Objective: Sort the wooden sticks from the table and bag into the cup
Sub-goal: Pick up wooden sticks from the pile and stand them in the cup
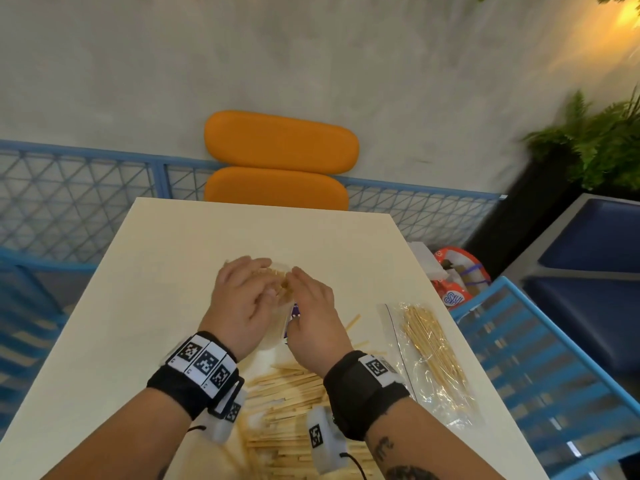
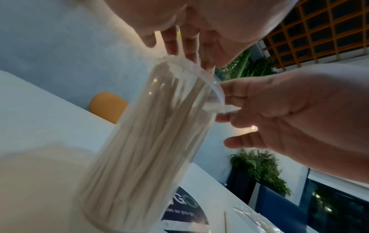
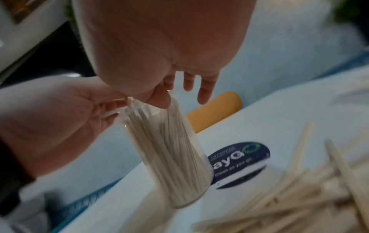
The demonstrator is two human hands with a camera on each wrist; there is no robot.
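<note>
A clear plastic cup (image 2: 139,141) packed with upright wooden sticks (image 3: 165,149) stands mid-table, tilted slightly. Both hands hover over its mouth. My left hand (image 1: 242,292) reaches down from the left, and its fairly straight fingers (image 2: 173,45) touch the stick tips at the rim. My right hand (image 1: 311,317) comes in from the right; its fingertips (image 2: 227,99) rest against the rim and its thumb (image 3: 159,97) touches the stick tops. A loose pile of sticks (image 1: 291,410) lies near my wrists. A clear bag (image 1: 433,348) holding thin sticks lies to the right.
A round dark sticker (image 3: 239,157) is on the cream table (image 1: 173,271) beside the cup. An orange chair (image 1: 280,161) stands beyond the far edge. A blue slatted chair (image 1: 540,375) and a colourful bag (image 1: 453,275) sit off the right edge.
</note>
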